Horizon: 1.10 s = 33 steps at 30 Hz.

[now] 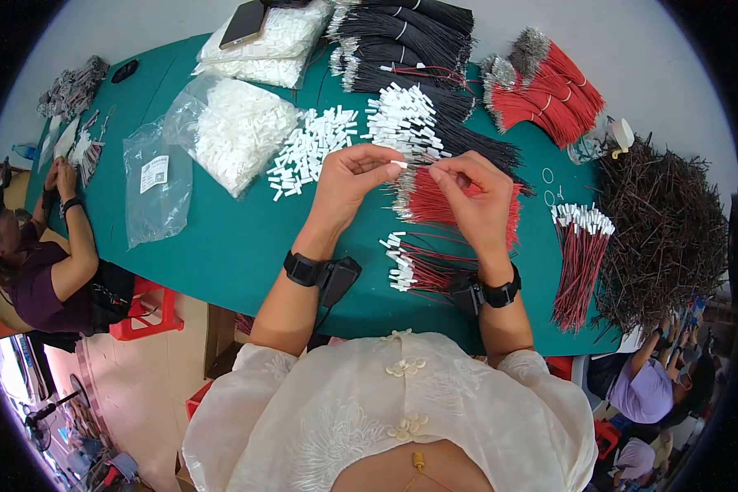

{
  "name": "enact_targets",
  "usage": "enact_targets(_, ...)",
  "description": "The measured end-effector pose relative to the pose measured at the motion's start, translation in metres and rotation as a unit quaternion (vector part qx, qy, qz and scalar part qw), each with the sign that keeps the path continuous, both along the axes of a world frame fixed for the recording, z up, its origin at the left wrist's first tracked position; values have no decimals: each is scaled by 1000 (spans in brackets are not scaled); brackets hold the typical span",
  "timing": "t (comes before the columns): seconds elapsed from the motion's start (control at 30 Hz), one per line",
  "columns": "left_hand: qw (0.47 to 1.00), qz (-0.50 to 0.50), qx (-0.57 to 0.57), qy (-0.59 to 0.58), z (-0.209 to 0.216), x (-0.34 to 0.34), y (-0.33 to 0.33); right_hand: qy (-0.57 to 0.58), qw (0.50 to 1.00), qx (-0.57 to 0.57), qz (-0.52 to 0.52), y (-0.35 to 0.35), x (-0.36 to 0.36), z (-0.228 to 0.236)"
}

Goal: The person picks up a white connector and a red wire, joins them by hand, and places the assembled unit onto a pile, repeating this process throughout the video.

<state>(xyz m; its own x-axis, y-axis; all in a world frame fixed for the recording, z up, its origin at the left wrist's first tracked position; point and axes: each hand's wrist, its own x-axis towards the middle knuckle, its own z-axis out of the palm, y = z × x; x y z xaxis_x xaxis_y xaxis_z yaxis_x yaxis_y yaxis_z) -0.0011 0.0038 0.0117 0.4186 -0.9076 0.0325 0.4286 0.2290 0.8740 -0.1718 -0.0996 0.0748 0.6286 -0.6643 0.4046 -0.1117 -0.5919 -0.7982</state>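
Note:
Between the thumb and forefinger of my left hand (354, 174) is a small white plastic connector housing (398, 165). My right hand (477, 190) is closed in a pinch just to its right, over the wires; what its fingertips grip is too small to make out. Under both hands lies a bundle of red wires (435, 201) with bare metal ends toward the left. Beyond them is a heap of white housings (402, 115), and another loose pile (316, 148) spreads to the left. Nearer me rest red and black wires with white housings on their ends (410, 266).
Bags of white housings (242, 131) stand at the back left, with a phone (243, 23) on one. Black wire bundles (410, 49) and red ones (549, 90) lie at the back. A dark wire heap (660, 230) is at right. A co-worker (53, 254) sits at left.

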Motion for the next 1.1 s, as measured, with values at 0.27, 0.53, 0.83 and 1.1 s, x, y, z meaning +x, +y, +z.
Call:
enact_targets(0.27, 1000, -1, 1, -6, 3, -1, 0, 11, 1000, -14, 4, 2, 1, 0)
enact_targets(0.53, 999, -3, 10, -39, 1, -1, 1, 0, 998, -65, 26, -2, 1, -4)
enact_targets(0.83, 997, -4, 20, -72, 0, -5, 0, 7, 996, -80, 46, -5, 2, -5)
enact_targets(1.1, 998, -8, 23, -51, 0, -5, -1, 9, 996, -70, 50, -6, 2, -12)
